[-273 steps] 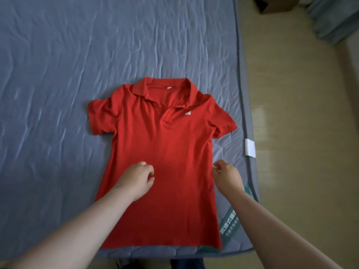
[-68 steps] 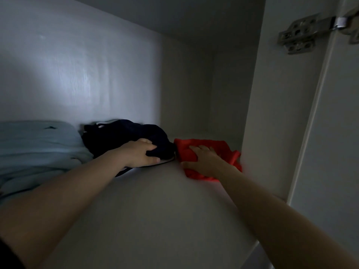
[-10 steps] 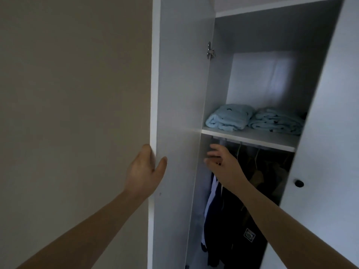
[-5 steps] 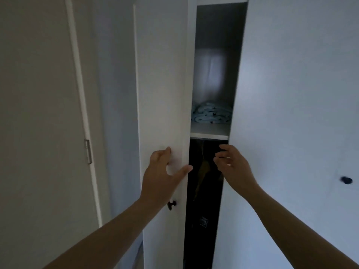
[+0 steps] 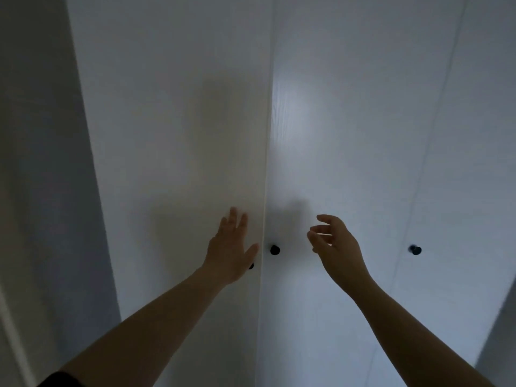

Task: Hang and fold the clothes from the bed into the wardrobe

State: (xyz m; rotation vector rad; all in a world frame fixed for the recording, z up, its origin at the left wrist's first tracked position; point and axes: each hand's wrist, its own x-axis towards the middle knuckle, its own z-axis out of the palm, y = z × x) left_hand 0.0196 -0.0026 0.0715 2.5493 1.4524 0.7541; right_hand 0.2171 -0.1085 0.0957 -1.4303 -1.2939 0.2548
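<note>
The white wardrobe fills the view with both doors shut, so the clothes inside are hidden. My left hand (image 5: 230, 247) lies flat with straight fingers against the left door (image 5: 173, 135), right beside the seam. My right hand (image 5: 336, 244) hovers just in front of the right door (image 5: 349, 121), fingers loosely curled and holding nothing. A black knob (image 5: 275, 250) sits on the right door between my hands. Another knob on the left door peeks out from under my left palm.
A third black knob (image 5: 415, 250) marks a further door panel to the right. A grey wall (image 5: 36, 163) runs along the left side of the wardrobe. No bed or loose clothes show.
The left door has swung fully shut, closing the gap that showed the shelf and hanging clothes. My left hand went from gripping the door's edge to pressing flat on its face.
</note>
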